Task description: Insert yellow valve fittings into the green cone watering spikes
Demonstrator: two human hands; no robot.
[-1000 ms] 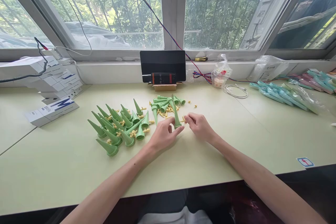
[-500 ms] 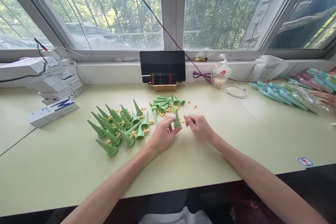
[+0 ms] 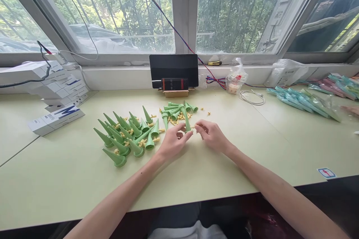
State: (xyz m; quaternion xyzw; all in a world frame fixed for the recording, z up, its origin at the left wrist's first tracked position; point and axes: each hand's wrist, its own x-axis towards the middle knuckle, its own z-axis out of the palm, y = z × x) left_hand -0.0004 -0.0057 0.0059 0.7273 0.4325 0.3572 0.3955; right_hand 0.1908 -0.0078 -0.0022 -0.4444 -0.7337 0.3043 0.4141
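Observation:
My left hand (image 3: 172, 142) pinches a green plastic cone (image 3: 186, 121) by its wide end, tip pointing away and up. My right hand (image 3: 211, 134) is closed just to the right of it, fingertips pinching a small yellow piece (image 3: 193, 126) against the cone's base. To the left lies a pile of green cones (image 3: 126, 136) with yellow pieces among them. A smaller heap of green cones (image 3: 175, 109) and loose yellow pieces (image 3: 208, 112) lies just beyond my hands.
A dark tablet (image 3: 174, 70) leans against the sill with a phone (image 3: 174, 83) before it. White boxes (image 3: 54, 117) lie at left. Teal packets (image 3: 301, 100), a white cable (image 3: 251, 98) and a plastic bag (image 3: 236, 76) lie at right. Another person's hand (image 3: 352, 109) shows at the right edge.
The cone in my left hand has tilted so its tip points farther away. Both hands have shifted slightly up the table. The other person's hand at right has drawn back toward the edge.

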